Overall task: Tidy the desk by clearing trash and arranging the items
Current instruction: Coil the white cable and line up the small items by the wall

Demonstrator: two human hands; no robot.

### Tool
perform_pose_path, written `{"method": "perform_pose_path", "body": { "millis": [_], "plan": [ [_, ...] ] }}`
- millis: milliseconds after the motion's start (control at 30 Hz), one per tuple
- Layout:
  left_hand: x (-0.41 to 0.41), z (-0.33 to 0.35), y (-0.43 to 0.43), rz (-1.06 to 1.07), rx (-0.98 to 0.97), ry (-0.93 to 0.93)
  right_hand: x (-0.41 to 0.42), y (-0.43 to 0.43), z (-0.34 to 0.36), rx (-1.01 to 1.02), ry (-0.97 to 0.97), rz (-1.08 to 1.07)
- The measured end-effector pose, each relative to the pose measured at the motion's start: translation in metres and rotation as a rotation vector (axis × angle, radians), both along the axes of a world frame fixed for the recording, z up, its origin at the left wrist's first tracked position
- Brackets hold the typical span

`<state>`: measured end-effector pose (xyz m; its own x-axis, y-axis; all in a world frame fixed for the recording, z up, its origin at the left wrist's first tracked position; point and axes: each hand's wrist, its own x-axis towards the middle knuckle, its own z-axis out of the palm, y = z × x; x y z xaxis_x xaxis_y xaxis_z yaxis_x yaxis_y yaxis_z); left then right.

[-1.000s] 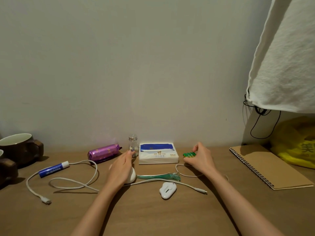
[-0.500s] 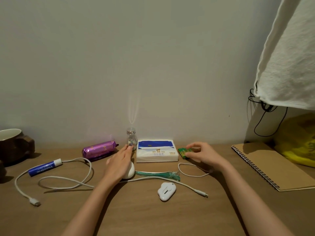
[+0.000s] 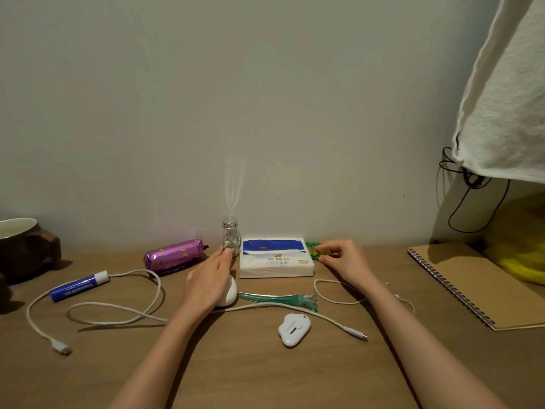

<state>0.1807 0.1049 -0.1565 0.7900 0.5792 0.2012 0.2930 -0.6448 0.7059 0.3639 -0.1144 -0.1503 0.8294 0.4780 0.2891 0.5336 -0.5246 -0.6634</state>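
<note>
My right hand (image 3: pixel 343 262) pinches a small green packet (image 3: pixel 313 249) against the desk, right beside the white and blue tissue pack (image 3: pixel 275 261) by the wall. My left hand (image 3: pixel 211 278) lies flat over a white rounded object (image 3: pixel 229 293), its fingertips touching a small glass bottle (image 3: pixel 231 240) with a silver cap. A teal hair clip (image 3: pixel 277 299) lies in front of the tissue pack. A white cable (image 3: pixel 118 299) loops across the left of the desk, and its plug end (image 3: pixel 358 335) runs right. A white cloud-shaped gadget (image 3: pixel 294 329) sits near the front.
A purple foil packet (image 3: pixel 174 256) and a blue tube (image 3: pixel 78 286) lie at the left. A brown mug (image 3: pixel 25 246) stands at the far left edge. A spiral notebook (image 3: pixel 477 287), a yellow bag (image 3: pixel 522 246) and hanging white cloth (image 3: pixel 507 98) fill the right.
My right hand has carried the green packet back toward the wall and set it beside the tissue pack. My left hand stays over the white object by the bottle.
</note>
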Motion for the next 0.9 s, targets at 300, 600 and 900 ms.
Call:
{"method": "perform_pose_path", "body": {
  "millis": [300,600,900],
  "plan": [
    [-0.013,0.004,-0.003,0.120,-0.034,-0.284,-0.042,0.011,0.036,0.008,-0.230,-0.012],
    [-0.054,0.012,-0.018,0.029,0.159,-0.027,-0.112,0.005,0.048,-0.210,-0.131,0.328],
    [-0.075,0.001,-0.016,-0.028,0.125,-0.019,-0.123,0.006,0.025,-0.299,-0.169,0.289]
  ]
}}
